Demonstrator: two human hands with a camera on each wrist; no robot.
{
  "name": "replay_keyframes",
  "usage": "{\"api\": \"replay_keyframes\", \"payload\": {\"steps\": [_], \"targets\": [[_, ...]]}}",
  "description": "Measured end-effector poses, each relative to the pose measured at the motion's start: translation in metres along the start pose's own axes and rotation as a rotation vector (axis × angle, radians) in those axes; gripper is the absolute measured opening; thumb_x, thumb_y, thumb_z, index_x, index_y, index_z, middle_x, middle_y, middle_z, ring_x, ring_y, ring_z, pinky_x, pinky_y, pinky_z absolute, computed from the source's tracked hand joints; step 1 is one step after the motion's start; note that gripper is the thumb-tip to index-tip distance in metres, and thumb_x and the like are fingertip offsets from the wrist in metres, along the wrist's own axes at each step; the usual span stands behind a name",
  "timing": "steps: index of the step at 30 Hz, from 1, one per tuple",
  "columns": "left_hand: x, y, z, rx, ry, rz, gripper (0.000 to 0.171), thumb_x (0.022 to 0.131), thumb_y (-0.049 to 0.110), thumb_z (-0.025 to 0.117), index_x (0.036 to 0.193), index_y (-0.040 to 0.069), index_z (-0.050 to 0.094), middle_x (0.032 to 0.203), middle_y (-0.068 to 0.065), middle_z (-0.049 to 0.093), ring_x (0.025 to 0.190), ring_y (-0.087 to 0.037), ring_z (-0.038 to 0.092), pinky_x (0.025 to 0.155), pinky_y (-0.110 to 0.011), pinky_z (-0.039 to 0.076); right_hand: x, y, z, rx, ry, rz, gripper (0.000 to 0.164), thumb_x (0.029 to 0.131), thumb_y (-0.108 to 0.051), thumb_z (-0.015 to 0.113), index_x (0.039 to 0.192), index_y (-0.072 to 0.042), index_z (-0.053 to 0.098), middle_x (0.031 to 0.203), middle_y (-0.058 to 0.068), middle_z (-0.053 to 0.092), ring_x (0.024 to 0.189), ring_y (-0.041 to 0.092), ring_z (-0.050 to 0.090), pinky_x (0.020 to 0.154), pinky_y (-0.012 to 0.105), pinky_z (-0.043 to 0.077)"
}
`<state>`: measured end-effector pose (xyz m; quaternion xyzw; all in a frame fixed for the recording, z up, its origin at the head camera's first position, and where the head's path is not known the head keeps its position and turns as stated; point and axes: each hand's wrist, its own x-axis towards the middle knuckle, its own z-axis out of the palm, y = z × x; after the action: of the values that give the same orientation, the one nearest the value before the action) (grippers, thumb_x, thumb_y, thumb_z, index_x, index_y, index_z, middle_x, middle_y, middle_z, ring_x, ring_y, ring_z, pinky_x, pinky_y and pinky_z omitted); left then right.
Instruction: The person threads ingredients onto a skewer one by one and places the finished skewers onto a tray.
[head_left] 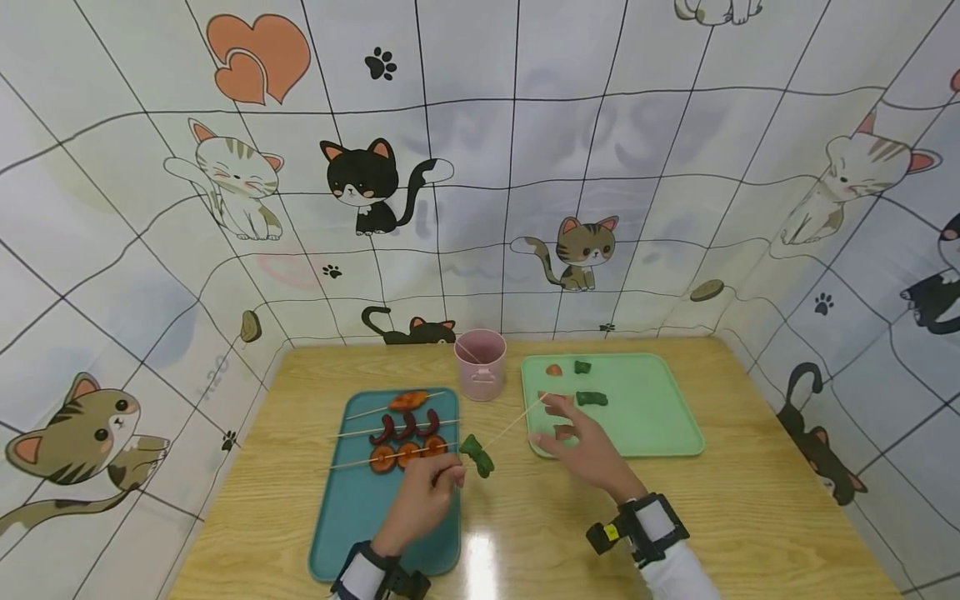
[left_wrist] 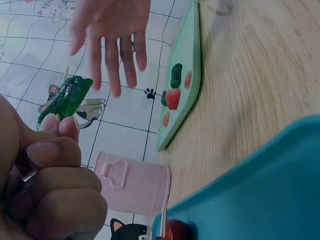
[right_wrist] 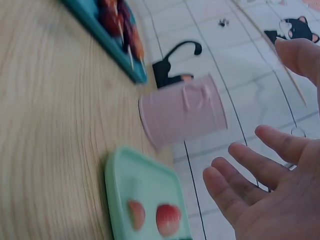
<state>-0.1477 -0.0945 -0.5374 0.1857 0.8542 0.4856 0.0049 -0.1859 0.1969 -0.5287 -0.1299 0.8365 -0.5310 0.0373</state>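
Observation:
My left hand (head_left: 423,497) pinches a thin wooden skewer (head_left: 516,421) near its lower end, thumb against the fingers. Dark green, glossy food pieces (head_left: 477,456) are threaded on it just beyond the fingertips, and the bare pointed end slants up to the right. In the left wrist view the green pieces (left_wrist: 67,100) sit right above the thumb. My right hand (head_left: 588,450), fingers spread and holding nothing, hovers over the left edge of the light green tray (head_left: 660,417). The right wrist view shows its fingers (right_wrist: 240,195) loosely extended.
The green tray bears green pieces (head_left: 592,398), a red piece (left_wrist: 173,98) and orange-pink pieces (head_left: 553,369). On the left, a blue tray (head_left: 360,533) carries three loaded skewers (head_left: 408,454). A pink bucket (head_left: 482,379) with a stick in it stands between the trays at the back.

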Motion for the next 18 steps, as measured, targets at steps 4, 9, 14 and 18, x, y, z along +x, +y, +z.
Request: {"api": "replay_keyframes", "payload": {"steps": [4, 9, 14, 18], "targets": [[-0.001, -0.005, -0.003, 0.011, 0.02, -0.011, 0.032, 0.105, 0.012, 0.057, 0.074, 0.018, 0.063, 0.06, 0.008, 0.045, 0.049, 0.001, 0.034, 0.052, -0.02, 0.034, 0.005, 0.015, -0.02, -0.092, 0.062, 0.015, 0.071, 0.096, -0.047, 0.07, 0.157, -0.026, 0.039, 0.154, 0.009, 0.05, 0.142, 0.037, 0.048, 0.111, 0.056, 0.044], [-0.002, -0.008, -0.006, -0.001, 0.027, -0.014, 0.03, 0.104, 0.009, 0.058, 0.076, 0.009, 0.066, 0.062, 0.007, 0.046, 0.05, 0.001, 0.034, 0.052, -0.02, 0.034, 0.014, 0.037, -0.04, -0.197, 0.111, 0.032, 0.076, 0.097, -0.051, 0.067, 0.159, -0.019, 0.037, 0.157, 0.015, 0.046, 0.14, 0.041, 0.048, 0.11, 0.058, 0.044], [-0.002, -0.01, -0.008, -0.007, 0.027, -0.032, 0.029, 0.103, 0.006, 0.059, 0.076, 0.008, 0.067, 0.061, 0.006, 0.047, 0.048, 0.001, 0.034, 0.05, -0.02, 0.033, 0.024, 0.06, -0.057, -0.319, 0.144, 0.061, 0.078, 0.099, -0.052, 0.064, 0.159, -0.011, 0.036, 0.159, 0.021, 0.041, 0.142, 0.044, 0.044, 0.11, 0.062, 0.042], [-0.003, -0.011, -0.009, -0.006, 0.023, -0.049, 0.031, 0.104, 0.008, 0.059, 0.075, 0.014, 0.065, 0.06, 0.006, 0.047, 0.047, 0.0, 0.032, 0.048, -0.02, 0.032, 0.036, 0.074, -0.066, -0.385, 0.164, 0.052, 0.072, 0.1, -0.045, 0.065, 0.156, -0.006, 0.041, 0.156, 0.024, 0.044, 0.14, 0.046, 0.046, 0.108, 0.062, 0.043]]}}
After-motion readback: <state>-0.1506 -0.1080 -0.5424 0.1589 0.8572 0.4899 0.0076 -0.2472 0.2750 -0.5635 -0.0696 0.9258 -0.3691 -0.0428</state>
